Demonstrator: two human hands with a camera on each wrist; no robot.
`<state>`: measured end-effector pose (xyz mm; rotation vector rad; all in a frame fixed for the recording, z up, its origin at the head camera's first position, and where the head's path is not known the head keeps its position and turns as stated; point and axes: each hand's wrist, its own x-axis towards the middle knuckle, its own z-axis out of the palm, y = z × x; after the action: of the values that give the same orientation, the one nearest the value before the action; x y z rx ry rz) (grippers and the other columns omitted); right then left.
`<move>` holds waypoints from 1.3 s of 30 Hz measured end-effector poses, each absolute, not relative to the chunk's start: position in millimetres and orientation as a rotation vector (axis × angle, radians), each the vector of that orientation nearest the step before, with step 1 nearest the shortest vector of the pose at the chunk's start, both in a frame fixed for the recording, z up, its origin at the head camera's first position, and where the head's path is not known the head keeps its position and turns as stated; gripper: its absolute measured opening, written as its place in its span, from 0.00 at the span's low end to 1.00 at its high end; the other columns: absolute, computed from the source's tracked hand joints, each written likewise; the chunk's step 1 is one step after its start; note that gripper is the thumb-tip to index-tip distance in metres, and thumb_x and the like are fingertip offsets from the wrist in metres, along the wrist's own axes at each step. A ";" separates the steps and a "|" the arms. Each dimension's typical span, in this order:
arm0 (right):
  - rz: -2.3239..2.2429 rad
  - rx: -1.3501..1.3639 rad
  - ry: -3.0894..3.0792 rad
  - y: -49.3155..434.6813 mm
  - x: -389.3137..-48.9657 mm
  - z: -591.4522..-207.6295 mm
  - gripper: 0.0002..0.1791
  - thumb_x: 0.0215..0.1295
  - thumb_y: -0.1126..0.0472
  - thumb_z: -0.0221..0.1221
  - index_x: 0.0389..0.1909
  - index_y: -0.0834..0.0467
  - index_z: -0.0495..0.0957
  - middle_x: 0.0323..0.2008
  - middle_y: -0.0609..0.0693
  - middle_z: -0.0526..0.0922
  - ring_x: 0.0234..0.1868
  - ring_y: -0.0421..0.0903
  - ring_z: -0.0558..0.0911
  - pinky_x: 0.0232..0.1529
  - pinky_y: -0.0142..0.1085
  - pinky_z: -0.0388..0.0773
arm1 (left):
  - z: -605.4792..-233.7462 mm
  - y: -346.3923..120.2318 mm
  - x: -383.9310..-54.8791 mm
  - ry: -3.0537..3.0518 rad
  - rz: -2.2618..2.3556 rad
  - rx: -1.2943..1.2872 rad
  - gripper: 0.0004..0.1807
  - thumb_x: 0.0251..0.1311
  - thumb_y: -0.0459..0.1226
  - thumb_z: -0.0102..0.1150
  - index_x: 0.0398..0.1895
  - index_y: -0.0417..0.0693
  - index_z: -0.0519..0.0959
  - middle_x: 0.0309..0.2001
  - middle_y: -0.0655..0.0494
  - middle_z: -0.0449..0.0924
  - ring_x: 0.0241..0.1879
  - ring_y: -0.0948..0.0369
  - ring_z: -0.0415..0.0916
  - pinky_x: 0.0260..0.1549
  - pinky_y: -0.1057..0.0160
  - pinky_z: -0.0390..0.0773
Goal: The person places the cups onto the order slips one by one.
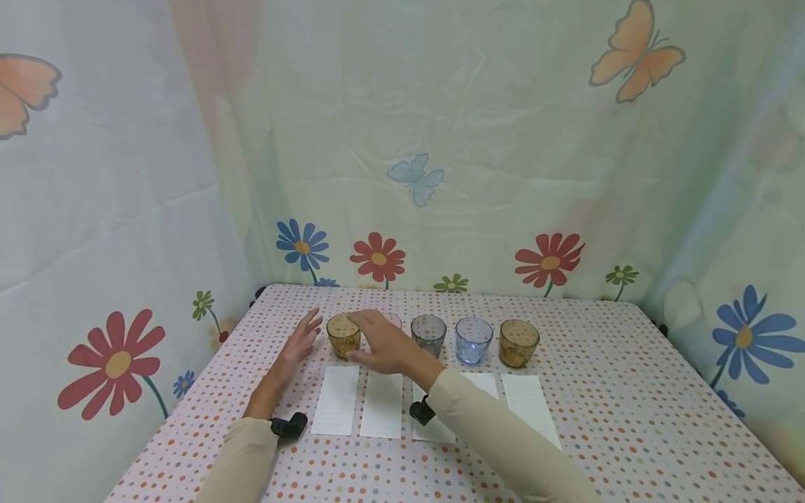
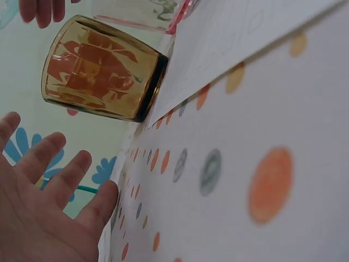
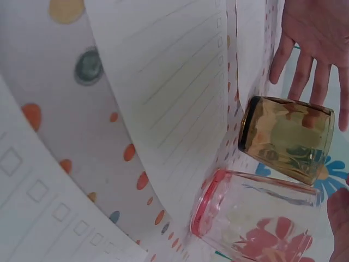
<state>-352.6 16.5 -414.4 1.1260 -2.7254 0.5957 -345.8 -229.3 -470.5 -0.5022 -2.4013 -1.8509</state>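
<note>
An amber glass tumbler stands at the left end of a row of glasses. On its left side, my left hand is held with straight, spread fingers, apart from the glass in the left wrist view. My right hand reaches across from the right, thumb and fingers parted, and overlaps the amber glass's right edge in the head view. Behind that hand, a pink-tinted glass is mostly hidden in the head view. The right wrist view has both glasses upright on the table, side by side, between the hands.
Rightward the row continues with a grey glass, a blue glass and another amber glass. Several white paper strips, including the leftmost strip, lie before the glasses on the dotted tablecloth. A flowered curtain surrounds the table.
</note>
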 end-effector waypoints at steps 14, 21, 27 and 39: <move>0.429 1.053 -2.804 0.1 -366.3 -401.3 0.43 0.68 0.41 0.63 0.78 0.54 0.59 0.76 0.51 0.64 0.76 0.50 0.62 0.71 0.48 0.66 | -473.3 -229.6 -355.1 -2.346 -1.931 -0.453 0.33 0.76 0.46 0.34 0.82 0.58 0.48 0.80 0.40 0.49 0.77 0.37 0.47 0.71 0.30 0.48; 0.363 0.997 -2.897 -11.6 -374.9 -403.8 0.44 0.68 0.37 0.60 0.79 0.49 0.57 0.76 0.49 0.65 0.75 0.49 0.65 0.71 0.50 0.67 | -472.7 -230.0 -354.9 -2.340 -1.962 -0.444 0.33 0.76 0.47 0.33 0.82 0.57 0.47 0.79 0.37 0.48 0.77 0.36 0.48 0.71 0.30 0.48; 0.315 0.918 -2.949 -17.2 -381.2 -406.5 0.46 0.67 0.34 0.59 0.79 0.50 0.57 0.75 0.48 0.65 0.74 0.49 0.66 0.71 0.51 0.67 | -472.7 -230.3 -357.0 -2.346 -1.981 -0.459 0.33 0.77 0.48 0.33 0.83 0.56 0.47 0.80 0.38 0.48 0.77 0.37 0.48 0.71 0.30 0.48; 0.313 0.888 -2.996 -17.7 -392.9 -411.2 0.47 0.64 0.30 0.57 0.77 0.54 0.62 0.71 0.52 0.71 0.72 0.51 0.69 0.70 0.51 0.68 | -470.0 -233.3 -358.6 -2.320 -2.078 -0.479 0.32 0.77 0.47 0.30 0.82 0.59 0.47 0.80 0.39 0.48 0.77 0.37 0.47 0.71 0.30 0.47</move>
<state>-392.9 -17.7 -411.2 0.8881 -2.9959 0.3130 -358.6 -233.3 -470.0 -0.4791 -2.3203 -2.0784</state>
